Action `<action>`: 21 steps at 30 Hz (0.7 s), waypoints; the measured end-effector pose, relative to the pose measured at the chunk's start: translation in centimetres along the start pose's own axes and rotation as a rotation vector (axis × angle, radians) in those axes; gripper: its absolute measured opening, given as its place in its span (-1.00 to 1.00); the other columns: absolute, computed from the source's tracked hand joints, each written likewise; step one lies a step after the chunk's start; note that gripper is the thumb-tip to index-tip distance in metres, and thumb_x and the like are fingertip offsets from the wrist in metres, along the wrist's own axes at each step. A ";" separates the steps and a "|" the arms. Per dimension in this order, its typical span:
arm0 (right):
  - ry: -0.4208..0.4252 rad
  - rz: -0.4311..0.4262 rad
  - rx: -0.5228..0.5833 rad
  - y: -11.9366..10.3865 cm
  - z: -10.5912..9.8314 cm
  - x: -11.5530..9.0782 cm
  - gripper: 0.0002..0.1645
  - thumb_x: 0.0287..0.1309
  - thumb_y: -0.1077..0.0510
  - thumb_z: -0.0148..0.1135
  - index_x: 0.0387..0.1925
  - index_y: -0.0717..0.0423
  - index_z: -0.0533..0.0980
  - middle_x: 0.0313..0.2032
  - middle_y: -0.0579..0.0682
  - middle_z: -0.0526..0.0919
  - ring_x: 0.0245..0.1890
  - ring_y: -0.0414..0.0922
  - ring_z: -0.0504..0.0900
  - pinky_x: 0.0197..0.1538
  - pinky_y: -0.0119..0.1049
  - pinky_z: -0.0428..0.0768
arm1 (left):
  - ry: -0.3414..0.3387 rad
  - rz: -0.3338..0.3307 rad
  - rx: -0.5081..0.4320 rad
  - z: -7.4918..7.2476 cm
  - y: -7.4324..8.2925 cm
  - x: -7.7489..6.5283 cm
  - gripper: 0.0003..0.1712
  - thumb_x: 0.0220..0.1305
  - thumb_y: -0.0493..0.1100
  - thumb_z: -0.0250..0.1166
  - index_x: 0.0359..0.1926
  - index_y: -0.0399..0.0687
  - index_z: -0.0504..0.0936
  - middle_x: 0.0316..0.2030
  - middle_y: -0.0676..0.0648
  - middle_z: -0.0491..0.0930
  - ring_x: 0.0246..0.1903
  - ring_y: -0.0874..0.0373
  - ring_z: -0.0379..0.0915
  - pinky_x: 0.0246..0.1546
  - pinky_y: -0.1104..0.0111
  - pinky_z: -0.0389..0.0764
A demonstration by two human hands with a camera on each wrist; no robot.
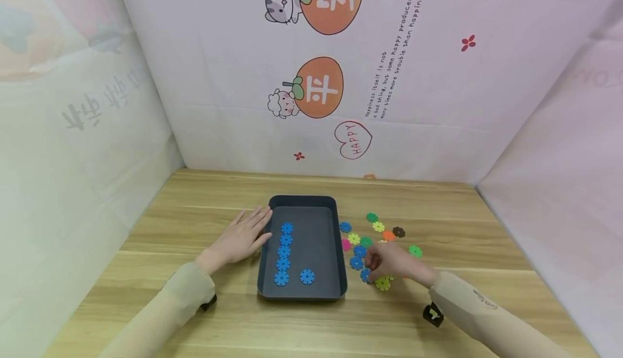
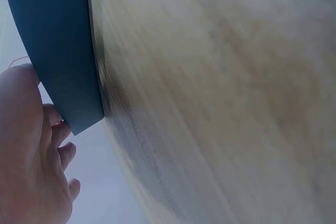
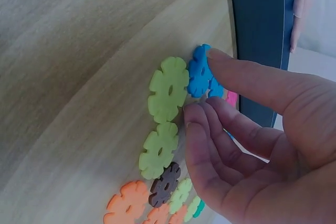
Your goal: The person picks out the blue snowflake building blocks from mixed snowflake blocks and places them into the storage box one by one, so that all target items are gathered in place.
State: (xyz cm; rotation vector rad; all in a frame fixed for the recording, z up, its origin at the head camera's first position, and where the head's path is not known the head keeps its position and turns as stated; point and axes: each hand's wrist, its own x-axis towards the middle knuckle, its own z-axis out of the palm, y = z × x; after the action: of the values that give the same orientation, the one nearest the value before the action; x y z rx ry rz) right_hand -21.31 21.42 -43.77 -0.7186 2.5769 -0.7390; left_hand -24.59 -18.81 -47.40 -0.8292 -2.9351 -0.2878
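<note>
My left hand point(image 1: 243, 234) rests against the left rim of a dark grey tray point(image 1: 303, 200), fingers fairly straight. Inside the tray, several blue notched plastic discs point(image 1: 284, 251) form a column along the left, and another blue disc point(image 1: 306, 277) lies apart from them. Right of the tray, my right hand point(image 1: 393, 260) is low over the loose discs with bent fingers. Its thumb tip meets the edge of a blue notched disc point(image 3: 198, 72) in the right wrist view, while thumb and index finger stand apart. Two yellow-green discs point(image 3: 169, 90) lie beside it.
Loose discs lie scattered right of the tray, among them a pink disc point(image 1: 346, 245), an orange disc point(image 1: 388, 236), a dark brown disc point(image 1: 399, 232) and a green disc point(image 1: 415, 251). White printed cloth point(image 1: 219, 77) walls the wooden table point(image 1: 219, 315) at the back and sides.
</note>
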 end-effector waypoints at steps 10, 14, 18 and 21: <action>0.011 0.037 -0.035 -0.6 0.5 0.1 -0.68 -0.14 0.23 0.58 -0.41 0.15 0.55 -0.45 -0.09 0.62 -0.47 -0.32 0.47 -0.40 -0.48 0.48 | -0.003 -0.004 0.009 0.2 0.0 0.0 -0.25 0.53 0.17 -0.03 0.56 -0.07 0.06 0.56 -0.09 0.03 0.56 -0.06 -0.06 0.53 -0.15 -0.03; 0.015 0.013 -0.046 -0.8 0.5 0.0 -0.69 -0.14 0.25 0.57 -0.43 0.16 0.53 -0.48 -0.09 0.60 -0.49 -0.34 0.43 -0.42 -0.49 0.46 | 0.004 -0.005 0.008 0.1 0.0 0.0 -0.25 0.53 0.16 -0.02 0.55 -0.07 0.07 0.56 -0.09 0.05 0.56 -0.06 -0.05 0.52 -0.16 -0.01; 0.016 0.012 -0.045 -0.8 0.5 0.0 -0.67 -0.17 0.26 0.58 -0.44 0.15 0.52 -0.48 -0.09 0.59 -0.49 -0.33 0.43 -0.42 -0.47 0.45 | 0.007 -0.005 0.009 0.1 0.0 0.0 -0.25 0.53 0.16 -0.02 0.55 -0.08 0.08 0.56 -0.09 0.05 0.56 -0.06 -0.04 0.52 -0.16 -0.01; 0.009 0.007 -0.036 -0.8 0.4 0.1 -0.68 -0.14 0.27 0.56 -0.43 0.16 0.50 -0.48 -0.10 0.59 -0.49 -0.32 0.44 -0.42 -0.47 0.46 | 0.004 -0.005 0.008 0.1 0.0 0.0 -0.25 0.53 0.17 -0.03 0.56 -0.07 0.07 0.56 -0.10 0.05 0.56 -0.06 -0.05 0.53 -0.16 -0.01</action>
State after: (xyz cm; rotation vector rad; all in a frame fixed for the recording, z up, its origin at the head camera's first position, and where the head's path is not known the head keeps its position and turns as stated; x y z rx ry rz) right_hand -20.98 20.64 -43.64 -0.7179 2.6060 -0.6970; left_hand -24.64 -18.79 -47.50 -0.8193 -2.9335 -0.2768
